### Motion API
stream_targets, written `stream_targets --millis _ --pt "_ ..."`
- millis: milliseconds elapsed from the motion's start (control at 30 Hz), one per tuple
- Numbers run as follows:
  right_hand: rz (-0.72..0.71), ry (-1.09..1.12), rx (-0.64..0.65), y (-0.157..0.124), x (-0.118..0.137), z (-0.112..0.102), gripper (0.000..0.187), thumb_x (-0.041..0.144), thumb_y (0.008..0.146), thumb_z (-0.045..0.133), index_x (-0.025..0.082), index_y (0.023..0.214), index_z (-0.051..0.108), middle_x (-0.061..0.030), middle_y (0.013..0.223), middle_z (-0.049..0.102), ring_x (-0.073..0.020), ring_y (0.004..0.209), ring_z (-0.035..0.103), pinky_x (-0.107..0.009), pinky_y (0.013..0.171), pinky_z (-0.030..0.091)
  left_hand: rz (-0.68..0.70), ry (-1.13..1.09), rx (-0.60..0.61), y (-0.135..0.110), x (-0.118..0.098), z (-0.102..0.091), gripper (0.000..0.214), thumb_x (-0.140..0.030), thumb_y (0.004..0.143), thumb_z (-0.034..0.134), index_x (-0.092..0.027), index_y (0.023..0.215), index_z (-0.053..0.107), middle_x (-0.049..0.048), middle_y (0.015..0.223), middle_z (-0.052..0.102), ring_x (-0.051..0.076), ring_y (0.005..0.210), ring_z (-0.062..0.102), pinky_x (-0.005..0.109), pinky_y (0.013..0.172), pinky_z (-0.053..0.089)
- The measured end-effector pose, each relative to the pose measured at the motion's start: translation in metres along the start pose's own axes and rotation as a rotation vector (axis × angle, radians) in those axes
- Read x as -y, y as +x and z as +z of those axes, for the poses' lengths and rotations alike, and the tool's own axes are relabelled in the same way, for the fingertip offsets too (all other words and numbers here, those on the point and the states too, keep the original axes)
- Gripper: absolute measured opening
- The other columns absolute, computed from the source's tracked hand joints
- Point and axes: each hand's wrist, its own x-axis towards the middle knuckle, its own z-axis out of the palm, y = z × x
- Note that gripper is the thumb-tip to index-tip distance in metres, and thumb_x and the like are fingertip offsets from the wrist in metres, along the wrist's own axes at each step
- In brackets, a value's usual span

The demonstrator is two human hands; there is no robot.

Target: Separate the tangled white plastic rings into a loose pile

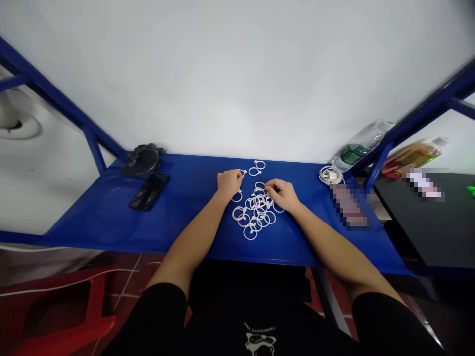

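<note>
A heap of white plastic rings (pixel 259 213), each with a small tab or eyelet, lies on the blue table (pixel 193 227) in front of me. My left hand (pixel 228 183) is closed at the heap's upper left, its fingertips on a white ring that they mostly hide. Just below those fingers lies another loose ring (pixel 236 200). At the heap's upper right, my right hand (pixel 283 194) pinches the edge of a white ring (pixel 260 183). Two separate rings (pixel 255 171) rest near the wall, beyond both hands.
A black phone (pixel 149 191) and a crumpled black plastic bag (pixel 143 160) lie to the left. On the right are a coiled white cable with a charger (pixel 331 175), a blurred-out flat object (pixel 349 206) and a clear bottle (pixel 358 148). A blue frame and white wall bound the table.
</note>
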Motion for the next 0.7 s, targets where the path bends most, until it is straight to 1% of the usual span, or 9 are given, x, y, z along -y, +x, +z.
stream_targets --millis 100,167,233,300,367,433,533,700 --pt "0.019 0.034 -0.081 0.001 0.002 0.0 0.016 0.033 0.097 0.064 0.023 0.105 0.072 -0.0021 0.083 0.075 -0.0173 0.072 0.069 -0.03 0.068 0.055 0.12 -0.094 -0.164 -0.005 -0.006 -0.003 0.015 -0.033 0.097 0.066 -0.024 0.091 0.075 0.0075 0.099 0.074 0.028 0.099 0.067 0.043 0.09 0.046" --pt "0.034 0.06 -0.145 0.0 0.003 0.0 0.023 0.035 0.097 0.065 0.023 0.116 0.07 -0.002 0.087 0.075 -0.0174 0.073 0.069 -0.031 0.07 0.057 0.234 -0.2 -0.285 -0.012 -0.014 -0.005 0.012 -0.032 0.097 0.068 -0.023 0.091 0.074 0.0078 0.108 0.072 0.026 0.103 0.067 0.041 0.092 0.047" --pt "0.047 0.084 -0.186 -0.001 0.003 0.0 0.03 0.038 0.099 0.063 0.024 0.126 0.067 -0.0023 0.091 0.075 -0.0175 0.074 0.069 -0.032 0.071 0.058 0.362 -0.286 -0.354 -0.022 -0.024 -0.005 0.01 -0.03 0.096 0.069 -0.022 0.09 0.073 0.0082 0.119 0.07 0.023 0.107 0.067 0.039 0.094 0.048" --pt "0.048 0.091 -0.198 -0.002 0.003 -0.001 0.031 0.039 0.101 0.061 0.025 0.127 0.067 -0.0031 0.094 0.076 -0.0178 0.075 0.069 -0.033 0.072 0.058 0.468 -0.319 -0.343 -0.032 -0.032 -0.004 0.01 -0.028 0.096 0.068 -0.022 0.09 0.072 0.0066 0.128 0.07 0.021 0.107 0.069 0.039 0.093 0.048" --pt "0.029 0.075 -0.192 -0.003 0.004 -0.002 0.026 0.039 0.103 0.059 0.025 0.121 0.07 -0.004 0.095 0.076 -0.0181 0.076 0.07 -0.034 0.074 0.059 0.554 -0.329 -0.301 -0.038 -0.039 -0.002 0.009 -0.026 0.097 0.067 -0.022 0.09 0.071 0.0046 0.128 0.072 0.021 0.109 0.07 0.038 0.092 0.048" --pt "0.0 0.045 -0.195 -0.003 0.007 -0.003 0.022 0.038 0.103 0.059 0.025 0.112 0.074 -0.0045 0.096 0.077 -0.0186 0.078 0.071 -0.034 0.076 0.058 0.604 -0.331 -0.258 -0.042 -0.042 -0.001 0.009 -0.025 0.097 0.066 -0.022 0.09 0.07 0.004 0.125 0.074 0.021 0.111 0.07 0.038 0.091 0.047" --pt "-0.015 0.018 -0.201 -0.003 0.01 -0.005 0.02 0.038 0.102 0.061 0.025 0.105 0.075 -0.0049 0.093 0.077 -0.019 0.078 0.071 -0.034 0.075 0.058 0.61 -0.335 -0.218 -0.043 -0.043 0.0 0.008 -0.025 0.097 0.067 -0.022 0.09 0.07 0.0052 0.125 0.074 0.021 0.112 0.07 0.038 0.091 0.048" --pt "-0.001 0.01 -0.194 -0.002 0.01 -0.004 0.02 0.038 0.101 0.06 0.024 0.102 0.074 -0.0053 0.092 0.077 -0.0189 0.077 0.07 -0.034 0.074 0.058 0.595 -0.357 -0.188 -0.043 -0.042 0.002 0.008 -0.027 0.096 0.068 -0.022 0.092 0.073 0.0072 0.126 0.074 0.022 0.111 0.071 0.039 0.092 0.049"
